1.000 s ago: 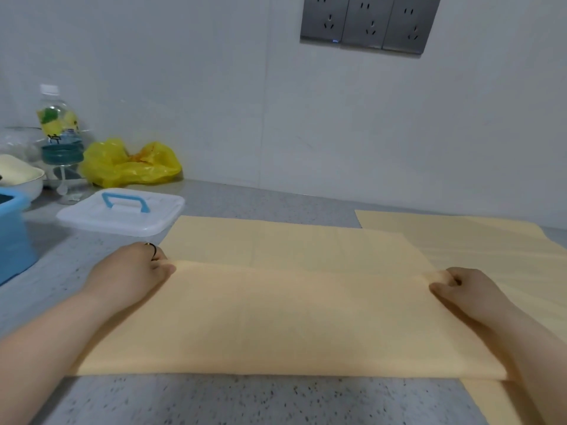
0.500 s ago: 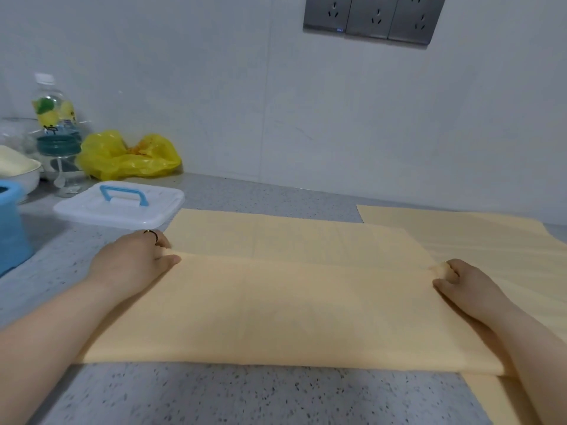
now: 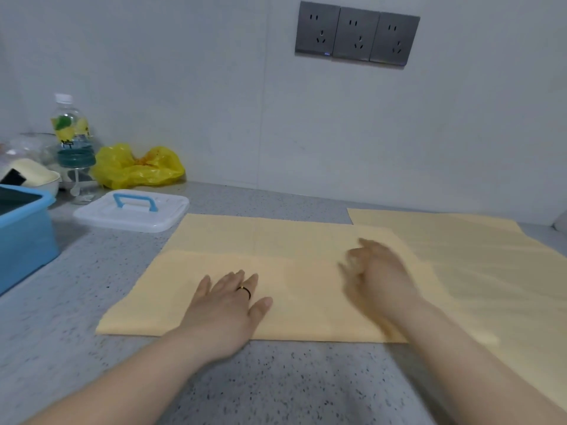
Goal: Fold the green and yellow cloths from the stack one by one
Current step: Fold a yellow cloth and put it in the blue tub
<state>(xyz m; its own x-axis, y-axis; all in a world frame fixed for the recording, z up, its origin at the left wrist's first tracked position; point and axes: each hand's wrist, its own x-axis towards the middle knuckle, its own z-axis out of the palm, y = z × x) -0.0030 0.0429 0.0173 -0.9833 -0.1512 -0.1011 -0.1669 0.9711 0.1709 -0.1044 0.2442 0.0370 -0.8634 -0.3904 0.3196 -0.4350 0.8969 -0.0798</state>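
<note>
In white bowl (image 3: pixel 50 183), pale yellow lump (image 3: pixel 29 170)

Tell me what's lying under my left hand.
Your left hand lies flat on the folded-over flap of the yellow cloth. The cloth's lower layer shows only beyond the flap; the counter beneath is covered there.

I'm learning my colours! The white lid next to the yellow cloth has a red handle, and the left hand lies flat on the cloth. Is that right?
Not quite: the head view shows the handle on the white lid is blue, not red. The lid is next to the yellow cloth, and the left hand lies flat on it.
</note>
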